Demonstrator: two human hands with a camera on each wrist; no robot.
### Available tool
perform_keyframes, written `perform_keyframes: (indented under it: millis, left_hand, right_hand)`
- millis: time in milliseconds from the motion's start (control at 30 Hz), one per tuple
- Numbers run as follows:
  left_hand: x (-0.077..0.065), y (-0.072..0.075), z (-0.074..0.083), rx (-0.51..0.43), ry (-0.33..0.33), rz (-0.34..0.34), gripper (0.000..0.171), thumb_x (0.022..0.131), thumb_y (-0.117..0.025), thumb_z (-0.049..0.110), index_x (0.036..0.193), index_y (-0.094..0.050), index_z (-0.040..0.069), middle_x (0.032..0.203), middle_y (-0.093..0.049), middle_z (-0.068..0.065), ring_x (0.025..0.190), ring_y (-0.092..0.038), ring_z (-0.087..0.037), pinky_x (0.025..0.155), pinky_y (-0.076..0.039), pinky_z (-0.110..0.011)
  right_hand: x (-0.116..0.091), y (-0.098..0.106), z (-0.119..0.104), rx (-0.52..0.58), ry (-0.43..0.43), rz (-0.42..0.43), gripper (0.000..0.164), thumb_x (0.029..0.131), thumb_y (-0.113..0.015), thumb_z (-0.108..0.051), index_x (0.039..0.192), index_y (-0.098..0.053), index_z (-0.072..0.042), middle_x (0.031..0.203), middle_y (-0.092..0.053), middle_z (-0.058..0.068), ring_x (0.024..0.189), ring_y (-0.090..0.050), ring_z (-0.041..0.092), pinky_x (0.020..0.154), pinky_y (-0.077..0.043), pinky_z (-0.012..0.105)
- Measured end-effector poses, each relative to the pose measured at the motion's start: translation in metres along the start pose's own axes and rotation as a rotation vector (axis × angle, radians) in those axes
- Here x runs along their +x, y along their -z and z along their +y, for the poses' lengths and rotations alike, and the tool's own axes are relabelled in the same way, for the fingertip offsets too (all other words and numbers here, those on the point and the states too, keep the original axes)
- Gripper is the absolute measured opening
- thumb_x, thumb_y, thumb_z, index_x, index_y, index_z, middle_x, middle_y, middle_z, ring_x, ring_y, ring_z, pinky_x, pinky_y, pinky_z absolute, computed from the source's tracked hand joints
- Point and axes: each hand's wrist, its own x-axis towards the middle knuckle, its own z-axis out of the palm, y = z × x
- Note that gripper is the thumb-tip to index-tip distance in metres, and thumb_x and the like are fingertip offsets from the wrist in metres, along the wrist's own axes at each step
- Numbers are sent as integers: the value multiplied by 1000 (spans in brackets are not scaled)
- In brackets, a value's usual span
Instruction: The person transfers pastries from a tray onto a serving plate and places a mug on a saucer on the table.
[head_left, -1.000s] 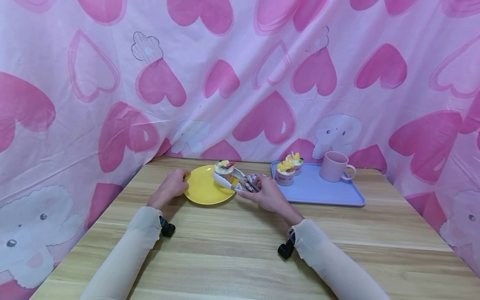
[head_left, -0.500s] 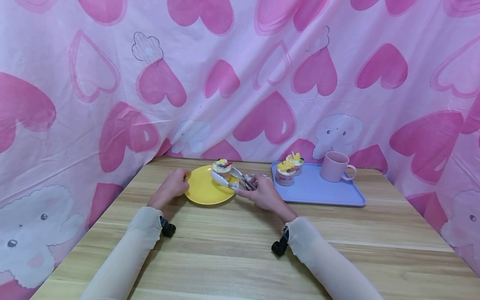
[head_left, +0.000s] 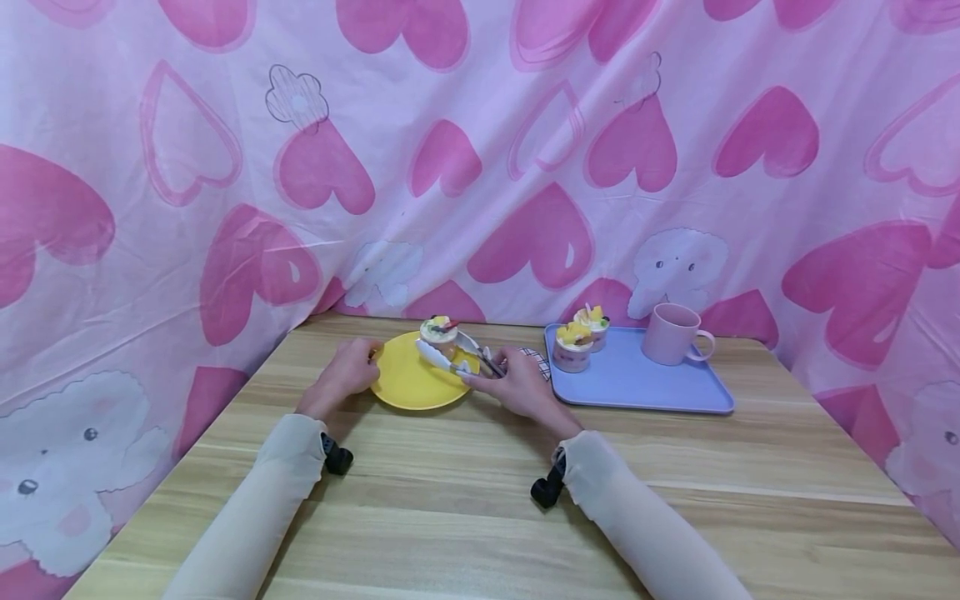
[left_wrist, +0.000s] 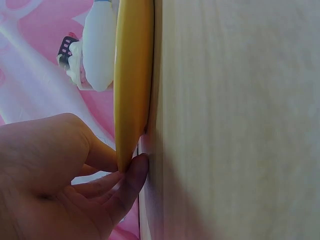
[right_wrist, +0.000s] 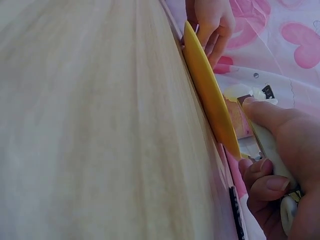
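Observation:
My left hand [head_left: 347, 368] pinches the left rim of a yellow plate [head_left: 408, 382], thumb on one side and fingers on the other in the left wrist view. My right hand [head_left: 521, 383] holds a pair of tongs [head_left: 433, 356] with white tips. Between those tips is a clear dessert cup [head_left: 438, 327] topped with cream and fruit, upright at the plate's far right part. Whether the cup's base touches the plate is hard to tell. In the right wrist view, fingers and thumb curl round the tongs' handle [right_wrist: 267, 147].
Right of the plate lies a blue tray [head_left: 637, 387]. It bears a dessert cup [head_left: 572, 354], another dessert cup [head_left: 596, 325] behind it, and a pink mug [head_left: 670, 333]. A checkered item [head_left: 538, 362] is partly hidden behind my right hand. A pink heart-print cloth [head_left: 480, 167] hangs behind the table.
My right hand has moved left with the tongs, and the dessert cup between their tips has shifted slightly left and back over the plate. My left hand stays on the plate's rim.

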Motion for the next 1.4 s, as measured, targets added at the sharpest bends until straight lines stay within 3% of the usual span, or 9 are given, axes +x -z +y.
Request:
perform_keyframes:
  millis: [233, 1000, 1400]
  left_hand:
    - [0, 1, 1, 6, -14, 3, 59, 96, -53, -3, 154, -51, -11, 155, -56, -31, 119, -58, -37, 94, -55, -38]
    - [-1, 1, 4, -1, -12, 3, 59, 96, -52, -3, 154, -51, -10, 156, -56, -30, 121, -57, -37, 99, -53, -42]
    - [-1, 1, 2, 7, -4, -2, 58, 97, -54, -2, 155, -51, -9, 155, -57, -30, 119, -58, -36, 94, -54, -39]
  right_hand:
    - [4, -4, 1, -5, -30, 0, 63, 84, -87, -61, 112, -66, -9, 87, -64, 5, 73, -60, 19, 60, -49, 31]
    - [12, -19, -4, -59, 38, 40, 54, 84, -88, -59, 106, -65, -15, 81, -65, 2, 74, -58, 17, 61, -45, 30]
    - [7, -14, -6, -35, -2, 8, 58, 82, -89, -61, 109, -63, -16, 82, -66, 3, 71, -57, 17, 60, -46, 30]
